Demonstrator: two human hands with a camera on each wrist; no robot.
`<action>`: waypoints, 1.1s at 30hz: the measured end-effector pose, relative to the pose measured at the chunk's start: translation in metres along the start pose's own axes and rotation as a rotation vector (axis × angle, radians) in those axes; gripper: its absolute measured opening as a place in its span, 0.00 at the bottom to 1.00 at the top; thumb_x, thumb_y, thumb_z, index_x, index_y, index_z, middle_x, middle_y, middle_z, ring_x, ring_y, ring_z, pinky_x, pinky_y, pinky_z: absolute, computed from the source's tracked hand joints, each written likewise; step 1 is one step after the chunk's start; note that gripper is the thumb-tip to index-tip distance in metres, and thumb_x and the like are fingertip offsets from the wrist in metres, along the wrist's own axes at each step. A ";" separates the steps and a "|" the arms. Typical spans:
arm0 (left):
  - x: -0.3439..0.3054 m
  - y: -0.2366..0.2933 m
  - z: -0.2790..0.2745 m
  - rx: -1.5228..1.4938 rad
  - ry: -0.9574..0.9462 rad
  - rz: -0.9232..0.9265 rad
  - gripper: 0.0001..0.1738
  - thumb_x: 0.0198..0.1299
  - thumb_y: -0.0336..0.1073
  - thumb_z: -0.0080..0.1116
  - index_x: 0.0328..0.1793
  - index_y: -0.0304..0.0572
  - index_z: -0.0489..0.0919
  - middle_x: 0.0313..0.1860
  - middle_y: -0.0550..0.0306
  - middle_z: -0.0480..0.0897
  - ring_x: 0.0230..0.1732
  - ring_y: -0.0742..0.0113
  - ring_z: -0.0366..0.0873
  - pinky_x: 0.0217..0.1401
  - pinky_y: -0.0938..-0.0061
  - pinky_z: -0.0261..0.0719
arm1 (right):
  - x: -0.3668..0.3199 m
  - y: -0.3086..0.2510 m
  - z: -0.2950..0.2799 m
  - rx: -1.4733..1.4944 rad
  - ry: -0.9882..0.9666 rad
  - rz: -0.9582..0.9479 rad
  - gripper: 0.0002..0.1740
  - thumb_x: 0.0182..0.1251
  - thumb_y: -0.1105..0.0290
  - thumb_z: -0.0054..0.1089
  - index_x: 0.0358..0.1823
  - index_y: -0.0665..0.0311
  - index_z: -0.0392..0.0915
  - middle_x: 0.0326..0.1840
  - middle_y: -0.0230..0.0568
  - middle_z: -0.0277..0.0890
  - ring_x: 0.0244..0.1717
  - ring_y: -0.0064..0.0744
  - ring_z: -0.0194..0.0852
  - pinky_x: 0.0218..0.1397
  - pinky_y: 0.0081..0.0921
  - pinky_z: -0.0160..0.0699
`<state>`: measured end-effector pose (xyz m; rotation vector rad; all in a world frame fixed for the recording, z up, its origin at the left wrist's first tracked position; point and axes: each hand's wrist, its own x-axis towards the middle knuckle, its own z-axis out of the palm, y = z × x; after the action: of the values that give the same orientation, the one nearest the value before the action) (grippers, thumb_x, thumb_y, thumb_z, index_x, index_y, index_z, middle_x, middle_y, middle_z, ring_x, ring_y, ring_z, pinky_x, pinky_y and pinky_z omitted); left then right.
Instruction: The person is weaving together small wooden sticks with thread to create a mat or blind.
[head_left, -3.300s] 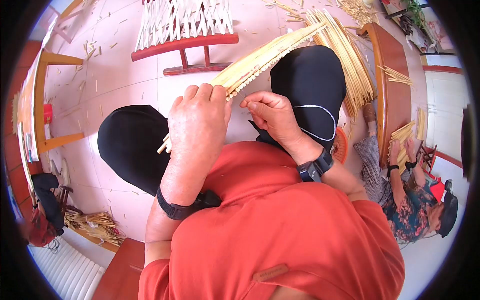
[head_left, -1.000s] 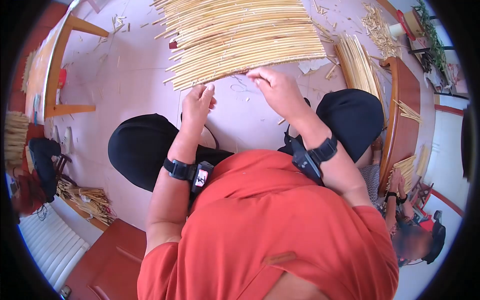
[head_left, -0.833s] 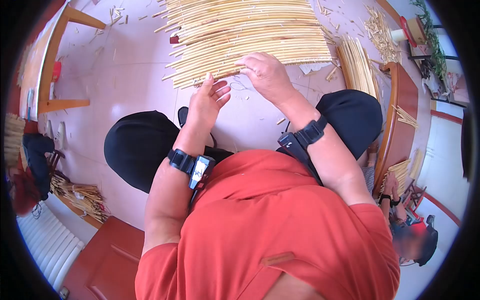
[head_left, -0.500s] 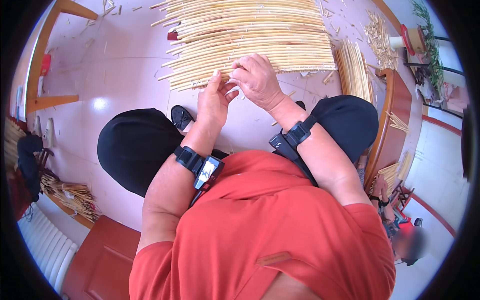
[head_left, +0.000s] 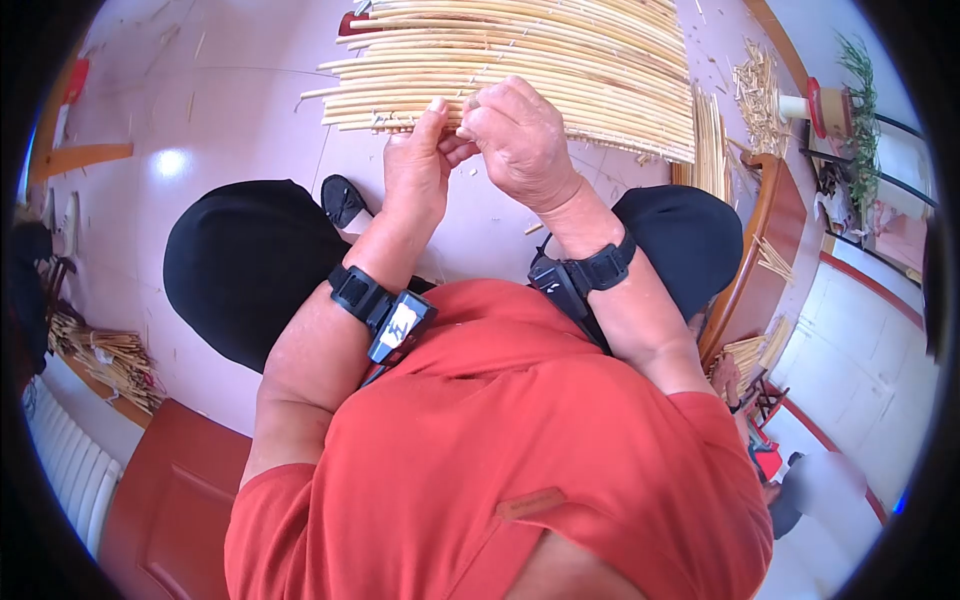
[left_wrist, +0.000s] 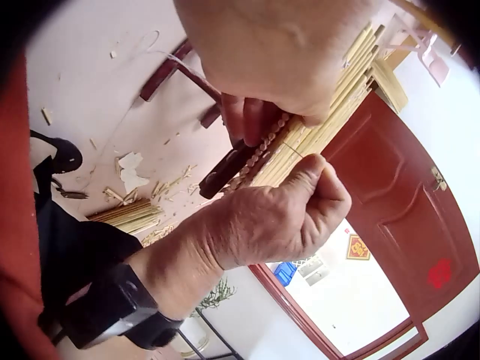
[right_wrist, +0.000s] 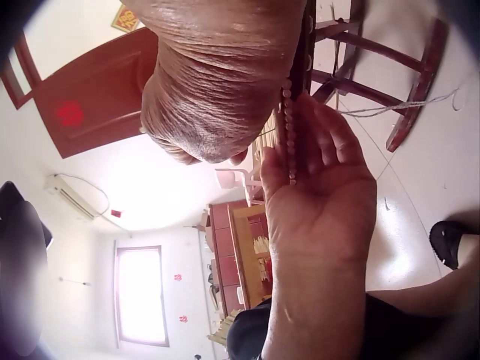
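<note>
A mat of pale straw-coloured sticks, tied with thread, spreads out beyond the hands. The left hand grips its near edge, thumb on top and the other fingers underneath; the right wrist view shows this left hand from the palm side, beside the row of round stick ends. Close against it, the right hand is bent over the same edge. In the left wrist view the right hand pinches a thin needle-like piece between thumb and forefinger, over the sticks.
A dark red wooden stand is partly under the mat. Loose sticks lie at its right, next to a brown wooden bench. The person's dark-clothed knees flank the hands. Another person sits at the lower right.
The mat, earlier held up slanting near the knee, now lies spread out in front. The left hand has come to its near edge, and the right hand has moved left, close beside it.
</note>
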<state>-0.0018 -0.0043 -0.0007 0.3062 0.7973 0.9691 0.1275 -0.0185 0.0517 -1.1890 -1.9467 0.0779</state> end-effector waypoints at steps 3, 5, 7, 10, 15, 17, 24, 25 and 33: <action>0.008 -0.001 -0.002 0.037 0.023 0.035 0.16 0.67 0.40 0.55 0.53 0.36 0.75 0.42 0.54 0.83 0.37 0.67 0.83 0.39 0.73 0.83 | 0.010 -0.004 -0.001 0.028 -0.010 -0.041 0.08 0.43 0.79 0.60 0.27 0.60 0.75 0.29 0.38 0.72 0.32 0.42 0.71 0.34 0.33 0.73; -0.004 -0.004 0.001 0.170 0.151 0.050 0.17 0.67 0.40 0.54 0.52 0.32 0.75 0.41 0.52 0.82 0.37 0.66 0.82 0.40 0.74 0.81 | 0.029 -0.020 -0.002 0.057 0.099 -0.156 0.10 0.46 0.78 0.62 0.33 0.60 0.77 0.28 0.41 0.69 0.32 0.47 0.69 0.34 0.35 0.72; 0.013 -0.027 -0.026 0.119 0.033 0.033 0.18 0.68 0.40 0.53 0.53 0.30 0.73 0.43 0.48 0.82 0.38 0.63 0.83 0.42 0.71 0.83 | 0.040 -0.032 -0.009 0.051 0.121 -0.045 0.07 0.56 0.75 0.62 0.37 0.62 0.78 0.30 0.40 0.75 0.31 0.39 0.74 0.35 0.30 0.75; 0.016 -0.012 -0.010 0.041 0.060 -0.004 0.19 0.68 0.40 0.52 0.54 0.29 0.71 0.43 0.47 0.81 0.39 0.60 0.83 0.42 0.67 0.86 | 0.033 -0.001 -0.014 0.305 0.384 0.306 0.06 0.63 0.73 0.62 0.40 0.64 0.79 0.33 0.42 0.80 0.30 0.36 0.80 0.36 0.26 0.78; 0.013 -0.009 -0.012 0.019 0.053 -0.047 0.17 0.68 0.41 0.53 0.55 0.36 0.72 0.43 0.52 0.81 0.40 0.63 0.82 0.45 0.65 0.85 | -0.019 0.021 -0.011 -0.150 -0.119 0.269 0.10 0.55 0.69 0.66 0.39 0.61 0.81 0.36 0.37 0.79 0.41 0.37 0.77 0.47 0.31 0.78; 0.012 -0.010 -0.011 0.001 0.056 -0.038 0.16 0.68 0.40 0.54 0.54 0.35 0.72 0.43 0.51 0.81 0.39 0.63 0.82 0.42 0.68 0.86 | -0.024 0.013 0.006 -0.209 -0.077 0.140 0.10 0.49 0.72 0.67 0.35 0.59 0.83 0.37 0.35 0.79 0.41 0.40 0.76 0.47 0.31 0.77; 0.013 -0.013 -0.016 -0.014 0.042 -0.024 0.15 0.68 0.40 0.54 0.51 0.34 0.73 0.43 0.51 0.81 0.38 0.65 0.82 0.41 0.71 0.84 | -0.025 0.021 0.022 -0.143 -0.046 0.020 0.06 0.45 0.72 0.67 0.26 0.59 0.80 0.31 0.33 0.76 0.36 0.37 0.73 0.41 0.32 0.75; 0.014 -0.013 -0.018 -0.014 0.041 -0.023 0.15 0.68 0.40 0.54 0.51 0.34 0.73 0.43 0.51 0.81 0.38 0.65 0.82 0.41 0.71 0.84 | -0.022 0.024 0.022 -0.118 -0.077 -0.016 0.06 0.45 0.72 0.67 0.26 0.59 0.80 0.30 0.33 0.75 0.36 0.37 0.73 0.41 0.32 0.75; 0.008 -0.017 -0.005 0.469 0.012 0.423 0.19 0.71 0.44 0.49 0.54 0.33 0.71 0.42 0.47 0.81 0.40 0.61 0.82 0.42 0.69 0.83 | 0.065 -0.051 -0.026 0.107 0.207 -0.327 0.01 0.55 0.74 0.63 0.28 0.60 0.80 0.27 0.34 0.75 0.26 0.29 0.71 0.35 0.27 0.78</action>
<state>0.0072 -0.0073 -0.0178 0.9033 0.9900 1.1686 0.0950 -0.0064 0.1310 -0.7655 -1.9010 -0.1075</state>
